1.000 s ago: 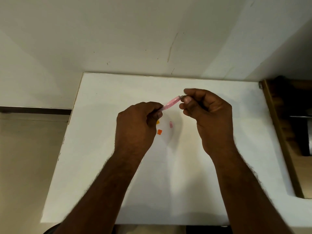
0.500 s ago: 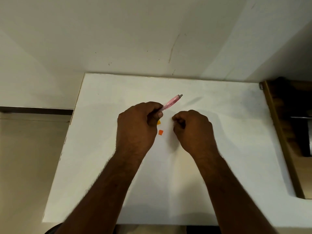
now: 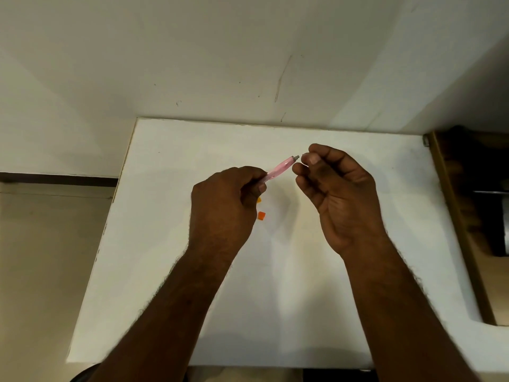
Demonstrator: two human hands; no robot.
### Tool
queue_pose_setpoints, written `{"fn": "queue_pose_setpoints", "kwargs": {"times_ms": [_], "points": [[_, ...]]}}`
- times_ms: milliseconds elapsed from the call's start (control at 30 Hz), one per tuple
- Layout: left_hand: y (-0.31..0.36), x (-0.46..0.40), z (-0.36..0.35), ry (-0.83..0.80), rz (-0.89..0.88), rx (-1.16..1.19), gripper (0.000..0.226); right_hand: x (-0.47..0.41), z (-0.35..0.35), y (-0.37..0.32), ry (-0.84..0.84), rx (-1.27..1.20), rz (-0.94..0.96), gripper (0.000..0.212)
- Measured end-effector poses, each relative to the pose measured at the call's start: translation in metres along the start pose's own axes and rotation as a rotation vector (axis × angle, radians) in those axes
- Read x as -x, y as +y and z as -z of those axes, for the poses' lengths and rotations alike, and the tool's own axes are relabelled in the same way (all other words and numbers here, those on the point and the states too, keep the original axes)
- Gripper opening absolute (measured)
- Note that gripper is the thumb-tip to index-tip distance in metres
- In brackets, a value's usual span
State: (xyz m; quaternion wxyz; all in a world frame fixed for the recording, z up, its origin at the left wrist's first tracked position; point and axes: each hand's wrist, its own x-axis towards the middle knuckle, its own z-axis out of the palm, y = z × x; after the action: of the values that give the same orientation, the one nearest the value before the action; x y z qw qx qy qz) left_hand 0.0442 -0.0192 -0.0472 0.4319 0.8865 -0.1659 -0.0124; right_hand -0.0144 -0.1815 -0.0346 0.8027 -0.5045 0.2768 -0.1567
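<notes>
- Having dipped to the flat white surface (image 3: 165, 244) below the translucent pink plastic pen barrel (image 3: 278, 169) half a second ago, has brought the right hand (image 3: 338, 194) back up, just beside the barrel's grey tip (image 3: 296, 158).
- Curls that right hand's fingers in, with thumb and forefinger pressed together and aimed at the tip; cannot tell whether anything sits in the pinch.
- No longer shows the small pink piece that lay on the surface below the barrel a second ago; probably picked up and now hidden between those fingertips.
- Keeps the left hand (image 3: 223, 208) wrapped tight round the lower end of the barrel, which is lifted off the surface much as before, grey tip slanting up and away.
- Leaves the small orange square piece (image 3: 261, 215) untouched on the surface just below the barrel, and a yellow-orange bit (image 3: 259, 200) half hidden by the left hand's knuckles, also below the barrel.
- Points to refitting: looks like a part fetched and about to be pushed or threaded onto the grey tip.
- Calls next for lining the pinch up with the tip while holding the barrel steady; risks dropping so small a part if the grip slips.
</notes>
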Motion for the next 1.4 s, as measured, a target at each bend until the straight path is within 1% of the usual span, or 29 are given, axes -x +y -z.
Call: {"fn": "queue_pose_setpoints", "kwargs": {"times_ms": [233, 500, 667, 800, 867, 967, 1067, 1133, 1200, 1267, 1333, 1400], "points": [[0.002, 0.001, 0.001, -0.003, -0.017, -0.008, 0.018, 0.001, -0.001, 0.002, -0.014, 0.084, 0.038, 0.016], [0.006, 0.001, 0.006, -0.004, -0.064, -0.048, 0.020, 0.001, -0.002, 0.002, -0.009, 0.217, 0.123, 0.018], [0.007, 0.001, 0.006, -0.006, -0.098, -0.066, 0.020, 0.001, -0.001, 0.002, -0.011, 0.251, 0.126, 0.018], [0.005, 0.003, 0.004, -0.035, -0.069, -0.043, 0.020, 0.001, 0.000, 0.002, -0.013, 0.252, 0.111, 0.020], [0.006, 0.003, 0.002, -0.058, -0.033, 0.001, 0.019, 0.001, -0.001, 0.001, -0.032, 0.215, 0.093, 0.025], [0.010, 0.003, 0.000, -0.113, -0.024, 0.042, 0.021, 0.003, -0.004, 0.000, -0.075, 0.207, 0.058, 0.042], [0.013, 0.006, -0.003, -0.204, 0.023, 0.139, 0.024, 0.004, -0.007, 0.002, -0.052, 0.351, 0.070, 0.046], [0.014, 0.006, -0.003, -0.254, 0.038, 0.157, 0.023, 0.004, -0.007, 0.003, -0.007, 0.410, 0.083, 0.040], [0.013, 0.006, -0.002, -0.269, -0.004, 0.092, 0.022, 0.002, -0.005, 0.004, 0.039, 0.452, 0.087, 0.030], [0.010, 0.003, 0.001, -0.222, 0.004, 0.055, 0.022, 0.000, -0.001, 0.007, 0.091, 0.574, 0.097, 0.021], [0.005, -0.001, 0.005, -0.142, 0.058, 0.060, 0.021, -0.003, 0.003, 0.014, 0.125, 0.827, 0.118, 0.016], [0.000, -0.004, 0.008, -0.077, 0.101, 0.028, 0.016, -0.002, 0.004, 0.020, 0.112, 1.053, 0.130, 0.014]]}}
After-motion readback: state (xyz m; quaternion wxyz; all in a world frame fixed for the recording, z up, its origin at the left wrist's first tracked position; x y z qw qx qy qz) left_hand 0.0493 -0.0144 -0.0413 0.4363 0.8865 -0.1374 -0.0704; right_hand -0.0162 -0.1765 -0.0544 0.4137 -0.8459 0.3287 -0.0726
